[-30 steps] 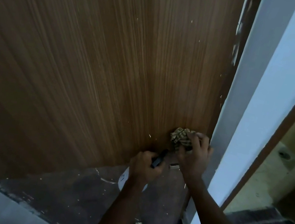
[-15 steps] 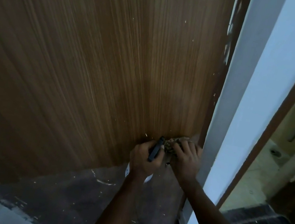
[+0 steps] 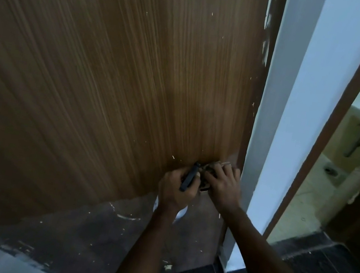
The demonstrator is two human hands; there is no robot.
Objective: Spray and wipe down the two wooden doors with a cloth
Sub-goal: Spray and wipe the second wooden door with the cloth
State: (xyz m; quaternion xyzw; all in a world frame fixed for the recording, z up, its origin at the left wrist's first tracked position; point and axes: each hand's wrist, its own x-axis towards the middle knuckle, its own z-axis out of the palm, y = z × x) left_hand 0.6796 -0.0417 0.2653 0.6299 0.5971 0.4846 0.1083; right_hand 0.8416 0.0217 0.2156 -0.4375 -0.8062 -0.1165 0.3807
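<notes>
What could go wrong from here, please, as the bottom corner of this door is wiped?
The right hand presses the cloth close to the door frame, so knuckles might scrape it. The left hand grips the spray bottle right beside the cloth, so the hands could bump and trigger a stray spray.

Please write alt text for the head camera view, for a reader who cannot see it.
Seen from above, the right hand presses a cloth against the lower right corner of a wooden door, while the left hand grips a spray bottle beside it. A white door frame stands at right.
</notes>
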